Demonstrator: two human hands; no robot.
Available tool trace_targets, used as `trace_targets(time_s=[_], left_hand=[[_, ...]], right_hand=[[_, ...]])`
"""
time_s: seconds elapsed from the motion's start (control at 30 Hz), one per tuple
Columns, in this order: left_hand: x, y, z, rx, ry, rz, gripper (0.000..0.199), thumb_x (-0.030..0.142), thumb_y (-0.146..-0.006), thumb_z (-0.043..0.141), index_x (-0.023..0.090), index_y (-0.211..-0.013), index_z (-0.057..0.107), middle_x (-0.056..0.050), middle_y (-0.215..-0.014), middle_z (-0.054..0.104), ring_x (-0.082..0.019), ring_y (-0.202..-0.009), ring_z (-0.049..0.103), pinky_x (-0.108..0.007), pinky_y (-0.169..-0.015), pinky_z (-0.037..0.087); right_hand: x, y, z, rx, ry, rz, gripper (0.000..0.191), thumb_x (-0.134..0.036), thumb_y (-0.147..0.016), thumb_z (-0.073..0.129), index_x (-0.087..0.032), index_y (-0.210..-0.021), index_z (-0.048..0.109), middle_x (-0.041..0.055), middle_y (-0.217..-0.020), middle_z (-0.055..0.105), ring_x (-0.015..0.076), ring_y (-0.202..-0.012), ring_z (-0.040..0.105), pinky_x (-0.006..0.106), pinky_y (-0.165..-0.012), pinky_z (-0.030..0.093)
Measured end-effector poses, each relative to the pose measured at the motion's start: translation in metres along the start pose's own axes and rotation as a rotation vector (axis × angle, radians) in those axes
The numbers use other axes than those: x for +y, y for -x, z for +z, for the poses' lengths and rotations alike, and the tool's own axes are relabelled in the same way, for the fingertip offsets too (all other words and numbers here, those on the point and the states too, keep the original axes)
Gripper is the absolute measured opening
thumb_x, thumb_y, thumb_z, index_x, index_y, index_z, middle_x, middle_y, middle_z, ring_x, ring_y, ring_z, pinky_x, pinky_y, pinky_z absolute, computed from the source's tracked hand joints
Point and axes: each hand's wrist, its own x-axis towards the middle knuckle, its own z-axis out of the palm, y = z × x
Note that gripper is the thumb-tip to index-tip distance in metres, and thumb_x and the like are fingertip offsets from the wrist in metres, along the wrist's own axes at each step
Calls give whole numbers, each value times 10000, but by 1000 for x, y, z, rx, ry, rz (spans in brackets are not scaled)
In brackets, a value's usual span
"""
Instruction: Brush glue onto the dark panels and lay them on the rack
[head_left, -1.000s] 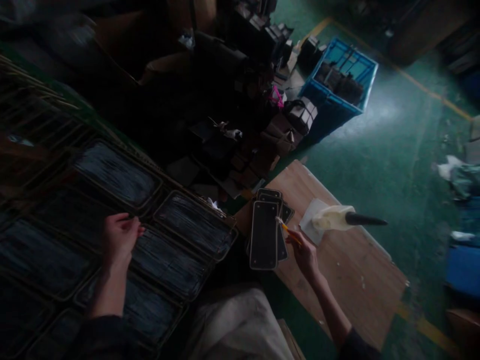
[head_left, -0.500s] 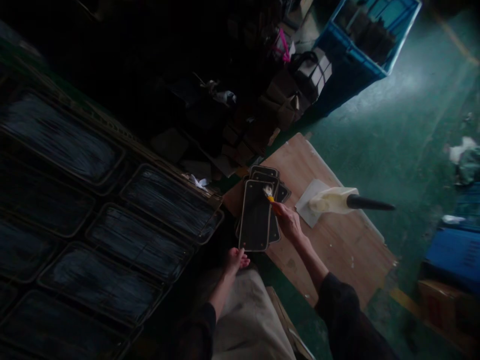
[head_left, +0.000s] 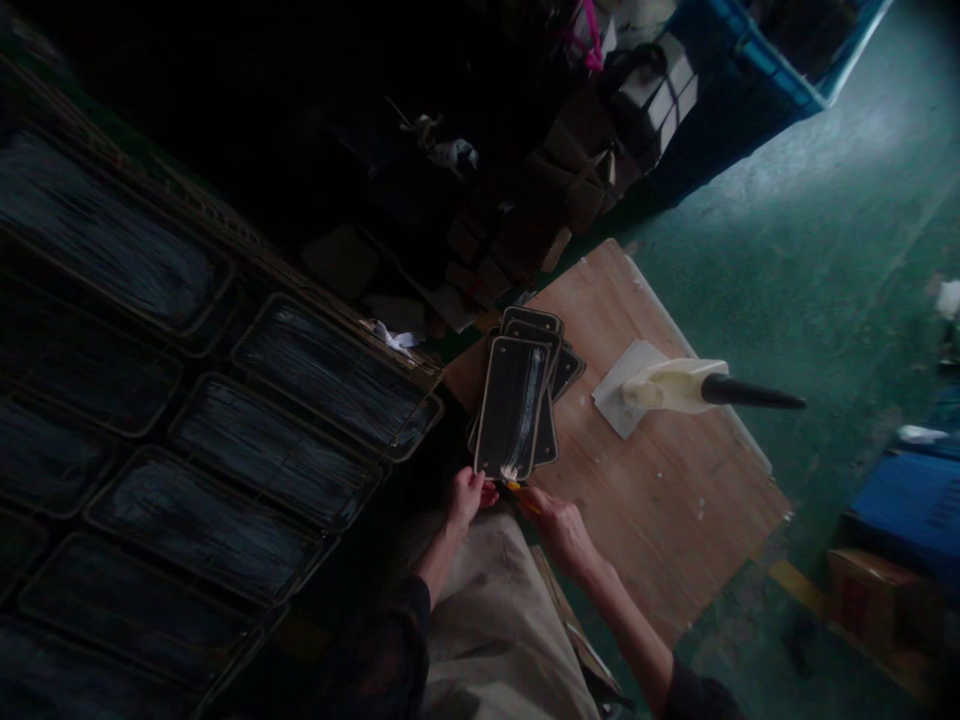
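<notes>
A dark rectangular panel (head_left: 502, 410) with a pale rim and rounded corners lies on top of a small stack of similar panels. My left hand (head_left: 468, 496) pinches its near left corner. In my right hand (head_left: 553, 520) is a brush (head_left: 520, 490) with a yellow handle, its pale bristles on the panel's near edge. A whitish wet streak runs along the panel's right side. To the right, a cream bottle (head_left: 675, 386) with a black tip lies over a pale square piece (head_left: 621, 412) on the wooden board (head_left: 675, 520).
Many dark panels with streaky pale coating (head_left: 315, 370) lie in rows at the left. A blue crate (head_left: 750, 90) stands at the upper right, beside cartons (head_left: 660, 95). A blue box (head_left: 911, 510) sits at the right on the green floor (head_left: 750, 220).
My right hand has drawn the brush from the panel's far right part down to its near edge, and a pale streak has appeared. My left hand stays at the corner. The view has shifted slightly.
</notes>
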Motion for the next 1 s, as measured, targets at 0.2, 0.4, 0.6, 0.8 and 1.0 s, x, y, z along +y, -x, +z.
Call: trace_targets(time_s=[0.2,0.4,0.6,0.8,1.0], left_hand=[[-5,-8,-7,-1,-208,121,263,372,-843,602,163,-729,492,3,-566,626,-121,-446,632,-188,-419,481],[-3,-8,-9,-16,-283,148,240,343,-860,547,176,-705,471,13,-564,611,-113,-438,624,-179,-403,471],[-5,-9,-9,-15,-246,130,230,324,-862,550,174,-708,467,9,-576,613,-113,-446,625,-184,-406,476],[-10,-11,-10,-15,-179,149,250,364,-848,575,173,-723,471,2,-597,623,-124,-483,645,-193,-425,495],[-13,-11,-10,-3,-138,151,295,420,-821,609,171,-725,483,-1,-591,625,-130,-474,640,-196,-410,487]], right_hand=[[28,-68,-39,2,-212,-43,246,-282,-991,406,-201,-1118,601,5,-753,697,157,-671,686,226,-618,507],[40,-137,-86,331,-57,-114,278,-280,-992,409,-190,-1197,575,39,-884,717,169,-798,699,259,-731,530],[28,-156,-91,328,189,-214,272,-242,-986,423,-181,-1196,585,88,-1033,692,194,-877,661,262,-733,487],[24,-99,-46,106,247,-215,246,-187,-987,405,-181,-1157,583,76,-900,683,177,-738,631,247,-643,446],[8,-61,-48,-54,32,-151,217,-256,-999,413,-222,-1113,593,21,-808,683,150,-643,645,217,-569,453]])
